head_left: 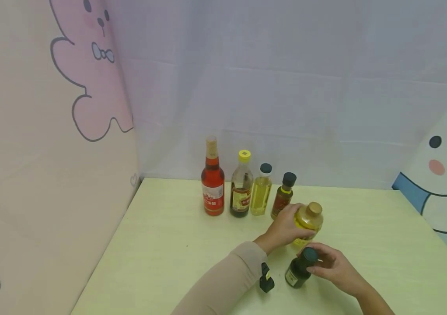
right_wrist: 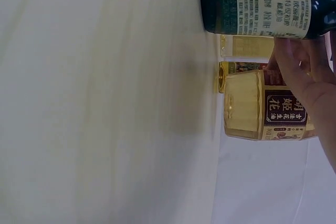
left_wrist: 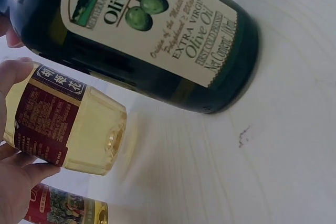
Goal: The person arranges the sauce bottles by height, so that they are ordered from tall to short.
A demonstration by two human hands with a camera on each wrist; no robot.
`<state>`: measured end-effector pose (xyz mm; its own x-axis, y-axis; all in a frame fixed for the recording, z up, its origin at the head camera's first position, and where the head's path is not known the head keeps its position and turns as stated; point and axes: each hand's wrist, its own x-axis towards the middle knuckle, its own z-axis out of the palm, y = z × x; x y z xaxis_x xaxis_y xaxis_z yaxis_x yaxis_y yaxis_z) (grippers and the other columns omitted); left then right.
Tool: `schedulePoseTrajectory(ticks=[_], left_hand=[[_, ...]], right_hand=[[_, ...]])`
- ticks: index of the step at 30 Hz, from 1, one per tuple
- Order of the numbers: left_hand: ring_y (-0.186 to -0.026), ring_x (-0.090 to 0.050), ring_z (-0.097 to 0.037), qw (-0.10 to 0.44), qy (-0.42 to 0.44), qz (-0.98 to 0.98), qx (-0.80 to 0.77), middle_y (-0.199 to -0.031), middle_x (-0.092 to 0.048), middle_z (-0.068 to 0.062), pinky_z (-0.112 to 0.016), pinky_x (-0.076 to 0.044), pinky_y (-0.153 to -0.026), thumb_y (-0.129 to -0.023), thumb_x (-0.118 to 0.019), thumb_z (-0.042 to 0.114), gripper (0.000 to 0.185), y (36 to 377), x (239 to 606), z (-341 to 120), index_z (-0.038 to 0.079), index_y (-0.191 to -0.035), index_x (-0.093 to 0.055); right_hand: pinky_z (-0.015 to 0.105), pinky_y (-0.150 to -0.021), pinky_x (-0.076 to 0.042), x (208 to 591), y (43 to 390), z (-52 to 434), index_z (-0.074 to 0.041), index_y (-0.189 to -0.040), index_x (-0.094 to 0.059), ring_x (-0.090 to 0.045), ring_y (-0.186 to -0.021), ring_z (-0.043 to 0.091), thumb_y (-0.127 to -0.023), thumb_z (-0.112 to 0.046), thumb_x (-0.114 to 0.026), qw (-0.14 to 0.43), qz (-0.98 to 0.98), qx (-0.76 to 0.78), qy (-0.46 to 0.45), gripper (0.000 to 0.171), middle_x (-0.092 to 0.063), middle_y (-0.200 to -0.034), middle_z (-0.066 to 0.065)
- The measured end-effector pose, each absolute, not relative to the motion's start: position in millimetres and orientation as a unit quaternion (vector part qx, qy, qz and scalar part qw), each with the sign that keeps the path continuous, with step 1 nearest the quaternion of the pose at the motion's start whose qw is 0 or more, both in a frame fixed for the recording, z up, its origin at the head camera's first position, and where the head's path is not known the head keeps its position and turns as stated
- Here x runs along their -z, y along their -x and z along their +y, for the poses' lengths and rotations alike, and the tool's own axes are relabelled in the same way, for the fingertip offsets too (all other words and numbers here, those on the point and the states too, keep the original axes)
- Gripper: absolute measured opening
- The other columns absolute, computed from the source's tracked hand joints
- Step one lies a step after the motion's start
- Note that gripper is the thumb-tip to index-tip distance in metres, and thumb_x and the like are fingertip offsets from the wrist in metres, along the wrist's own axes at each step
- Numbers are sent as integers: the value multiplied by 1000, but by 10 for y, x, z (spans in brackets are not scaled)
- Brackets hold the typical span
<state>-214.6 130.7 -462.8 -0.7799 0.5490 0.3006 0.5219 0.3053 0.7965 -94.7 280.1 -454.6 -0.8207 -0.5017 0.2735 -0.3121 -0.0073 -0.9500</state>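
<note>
My left hand (head_left: 284,228) grips a clear bottle of golden oil (head_left: 309,218) with a gold cap. A dark red label (left_wrist: 50,114) covers its middle in the left wrist view. Nearer to me, my right hand (head_left: 336,267) holds a small dark green olive oil bottle (head_left: 297,272) by its upper part, thumb and fingers around it. This bottle leans slightly, cap toward the right hand. Its cream label reads "Extra Virgin Olive Oil" in the left wrist view. In the right wrist view, the right hand's fingers (right_wrist: 294,69) reach the bottle's neck end.
Along the back stand a tall red bottle (head_left: 213,192), a yellow-capped bottle of dark sauce (head_left: 241,192), a slim yellow oil bottle (head_left: 260,194) and a black-capped bottle (head_left: 282,199), partly behind the left hand. The pale wooden table (head_left: 160,245) meets white cloth behind.
</note>
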Motion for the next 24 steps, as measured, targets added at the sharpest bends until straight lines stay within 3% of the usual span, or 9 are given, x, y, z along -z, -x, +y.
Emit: schedulePoseTrajectory(ticks=[5,13,18,24], left_hand=[[-93,-47,-1,5,-335,814,-475,-106,-48,10,-16,-42,-74,-69,-77,37,62,2178,4618,1370,17,-120,-48],[-94,-46,-3,5,-322,815,-482,-106,-46,7,-16,-41,-77,-70,-78,32,62,2249,4689,1462,14,-120,-46],[-96,-46,-4,4,-312,815,-489,-108,-45,6,-18,-41,-80,-71,-77,30,64,2274,4697,1494,12,-122,-44],[-98,-46,-4,16,-301,820,-486,-110,-45,5,-21,-40,-83,-73,-76,31,64,2279,4679,1526,13,-124,-42]], right_hand=[[30,-85,-44,4559,958,2808,6,-122,-45,-54,-106,23,-83,17,-49,70,700,645,299,41,-54,-114,23],[33,-78,-48,4559,944,2798,9,-118,-46,-57,-100,22,-83,16,-51,70,707,647,277,37,-57,-110,19],[34,-80,-48,4576,956,2789,11,-118,-45,-55,-103,24,-82,18,-50,65,696,650,296,37,-55,-110,22],[34,-81,-47,4594,963,2797,6,-120,-47,-55,-104,25,-82,19,-50,63,697,649,301,40,-54,-110,25]])
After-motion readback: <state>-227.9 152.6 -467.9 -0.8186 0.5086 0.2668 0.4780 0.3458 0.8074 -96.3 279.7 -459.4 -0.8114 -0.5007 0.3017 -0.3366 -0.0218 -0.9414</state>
